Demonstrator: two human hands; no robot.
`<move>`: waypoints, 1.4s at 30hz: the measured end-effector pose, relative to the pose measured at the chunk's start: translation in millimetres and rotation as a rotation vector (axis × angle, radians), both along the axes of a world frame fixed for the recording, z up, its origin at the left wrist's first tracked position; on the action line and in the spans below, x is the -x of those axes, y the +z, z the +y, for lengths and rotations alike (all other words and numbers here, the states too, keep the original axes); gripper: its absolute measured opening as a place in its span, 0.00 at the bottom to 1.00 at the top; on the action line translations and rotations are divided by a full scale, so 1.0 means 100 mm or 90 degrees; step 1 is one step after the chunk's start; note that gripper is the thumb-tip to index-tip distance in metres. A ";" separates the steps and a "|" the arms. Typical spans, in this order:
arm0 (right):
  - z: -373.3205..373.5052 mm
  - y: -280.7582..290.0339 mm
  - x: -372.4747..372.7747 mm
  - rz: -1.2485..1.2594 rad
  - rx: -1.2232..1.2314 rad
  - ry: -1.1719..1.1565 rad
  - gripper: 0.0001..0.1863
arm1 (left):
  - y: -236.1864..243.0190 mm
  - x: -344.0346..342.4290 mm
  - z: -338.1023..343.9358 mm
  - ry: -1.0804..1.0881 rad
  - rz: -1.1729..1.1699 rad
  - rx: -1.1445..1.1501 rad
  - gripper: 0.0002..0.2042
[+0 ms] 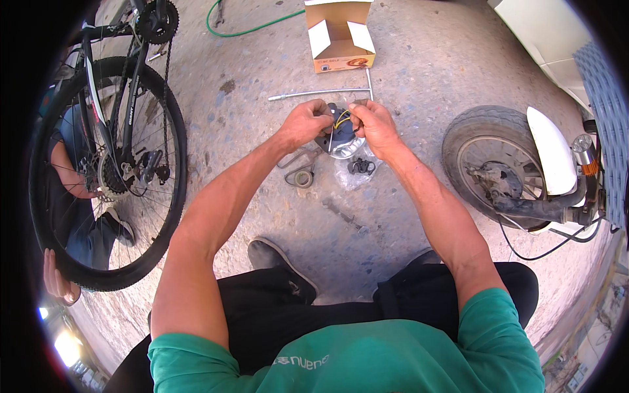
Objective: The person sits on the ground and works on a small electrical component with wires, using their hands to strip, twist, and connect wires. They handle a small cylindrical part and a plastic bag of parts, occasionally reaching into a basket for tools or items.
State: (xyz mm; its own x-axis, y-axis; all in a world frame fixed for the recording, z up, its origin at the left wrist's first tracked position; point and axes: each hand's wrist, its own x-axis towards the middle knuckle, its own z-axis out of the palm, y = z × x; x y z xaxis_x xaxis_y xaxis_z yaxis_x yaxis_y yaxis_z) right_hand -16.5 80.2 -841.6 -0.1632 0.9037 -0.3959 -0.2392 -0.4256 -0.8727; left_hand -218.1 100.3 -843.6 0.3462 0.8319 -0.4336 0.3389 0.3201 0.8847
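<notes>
My left hand [308, 124] is closed at the left of a dark, silver-rimmed part [342, 143] with yellow wires [341, 120]; what its fingertips hold is hard to make out. My right hand [371, 126] pinches the wires at the part's right side. Just below lies a clear plastic bag [350, 181] with black pieces [361, 167]. A roll of tape [303, 178] lies to the lower left, and a T-handle wrench [318, 93] lies beyond my hands.
An open cardboard box [341, 62] and green hose [246, 31] are ahead. A bicycle [111, 154] with a co-worker's arm [65, 164] behind it is at left. A detached-looking wheel assembly [491, 167] with white fender [550, 147] is at right. A metal piece [344, 216] lies near my feet.
</notes>
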 end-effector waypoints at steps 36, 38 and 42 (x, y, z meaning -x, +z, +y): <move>0.06 -0.28 0.34 -0.138 0.022 0.218 0.06 | 0.04 0.36 -0.21 -0.055 0.191 -0.338 0.12; 0.06 -0.35 0.34 -0.132 0.001 0.196 0.07 | 0.03 0.36 -0.20 -0.027 0.176 -0.307 0.12; 0.07 -0.42 0.37 -0.088 0.028 0.157 0.08 | 0.02 0.35 -0.17 0.018 0.140 -0.258 0.13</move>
